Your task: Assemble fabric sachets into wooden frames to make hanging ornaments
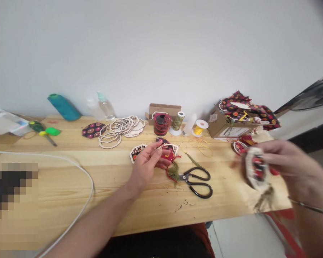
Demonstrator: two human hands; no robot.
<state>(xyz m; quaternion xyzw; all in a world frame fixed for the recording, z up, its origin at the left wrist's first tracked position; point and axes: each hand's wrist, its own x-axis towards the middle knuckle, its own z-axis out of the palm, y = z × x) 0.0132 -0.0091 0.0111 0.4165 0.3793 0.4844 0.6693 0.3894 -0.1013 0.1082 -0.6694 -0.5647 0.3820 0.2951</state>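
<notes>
My right hand (293, 172), at the right end of the table, grips a pale-rimmed ornament (257, 168) with red and black in its middle. An olive tassel (265, 199) dangles below it; both are smeared by motion. My left hand (148, 161) is half curled, palm turned inward and fingers apart, over a dark red patterned fabric piece (168, 150). Partly behind this hand lies a lattice ornament (136, 154) with a pale rim. Close to its fingertips are an olive tassel (173, 171) with red cord and black-handled scissors (200, 182).
Pale wooden frames (121, 127) lie piled near the wall. Spools of red cord (161, 125), green thread (178, 122) and yellow cord (199, 128) stand at the back. A cardboard box (228, 127) holds patterned fabric. A white cable (90, 179) crosses the left side.
</notes>
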